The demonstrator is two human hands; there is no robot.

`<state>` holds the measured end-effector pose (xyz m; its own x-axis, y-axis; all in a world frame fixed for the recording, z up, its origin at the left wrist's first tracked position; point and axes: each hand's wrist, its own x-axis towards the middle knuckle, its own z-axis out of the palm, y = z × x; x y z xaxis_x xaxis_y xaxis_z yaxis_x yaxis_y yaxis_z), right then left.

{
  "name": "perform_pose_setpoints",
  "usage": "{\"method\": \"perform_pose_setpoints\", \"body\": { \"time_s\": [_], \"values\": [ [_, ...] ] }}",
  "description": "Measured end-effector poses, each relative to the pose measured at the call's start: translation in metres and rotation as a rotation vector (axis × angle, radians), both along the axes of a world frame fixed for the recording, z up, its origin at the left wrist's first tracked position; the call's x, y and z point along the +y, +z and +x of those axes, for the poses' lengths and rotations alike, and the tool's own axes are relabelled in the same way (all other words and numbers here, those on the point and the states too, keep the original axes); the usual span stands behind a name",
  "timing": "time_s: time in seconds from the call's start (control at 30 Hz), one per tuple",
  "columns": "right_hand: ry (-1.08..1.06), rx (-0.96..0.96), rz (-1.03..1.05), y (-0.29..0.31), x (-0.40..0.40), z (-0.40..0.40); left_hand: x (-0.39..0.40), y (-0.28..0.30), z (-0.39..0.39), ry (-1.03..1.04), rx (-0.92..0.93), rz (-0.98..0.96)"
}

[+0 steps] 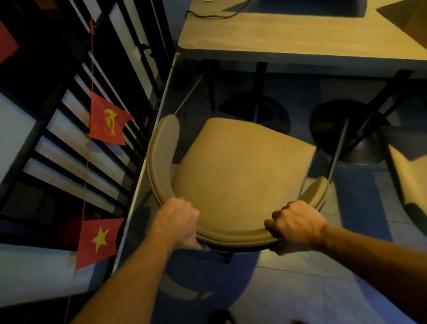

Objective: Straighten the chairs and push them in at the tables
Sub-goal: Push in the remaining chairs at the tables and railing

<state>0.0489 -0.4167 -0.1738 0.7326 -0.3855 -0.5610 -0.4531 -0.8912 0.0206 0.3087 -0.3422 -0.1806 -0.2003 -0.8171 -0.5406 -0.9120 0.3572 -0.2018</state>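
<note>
Both hands (pixel 181 219) (pixel 294 223) grip chair (pixel 235 166) backrest; seat faces table (pixel 284 34).

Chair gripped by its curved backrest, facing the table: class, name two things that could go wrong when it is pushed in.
1. The chair sits angled to the table; pushed so, it may strike the table's black pedestal base.
2. Its left armrest is near the railing, and could scrape it.

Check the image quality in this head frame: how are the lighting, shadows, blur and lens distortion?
Head view: dim, warm yellowish light, brightest on the table at the upper right; deep shadow under it and along the dark railing; a soft shadow on the floor below the chair; wide-angle bending of the straight lines near the edges; overall soft, slightly smeared detail, though both the left hand and right hand read clearly.
</note>
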Motion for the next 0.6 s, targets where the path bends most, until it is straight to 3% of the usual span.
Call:
{"method": "perform_pose_setpoints", "body": {
  "time_s": [0.27, 0.6],
  "values": [
    [0.011, -0.001, -0.143, 0.000, -0.032, -0.064, 0.008, 0.002, -0.098, 0.205, 0.093, -0.034],
    [-0.159, -0.155, -0.080, -0.013, 0.016, -0.032, 0.000, -0.010, -0.095, 0.238, 0.191, 0.014]
  ]
}}
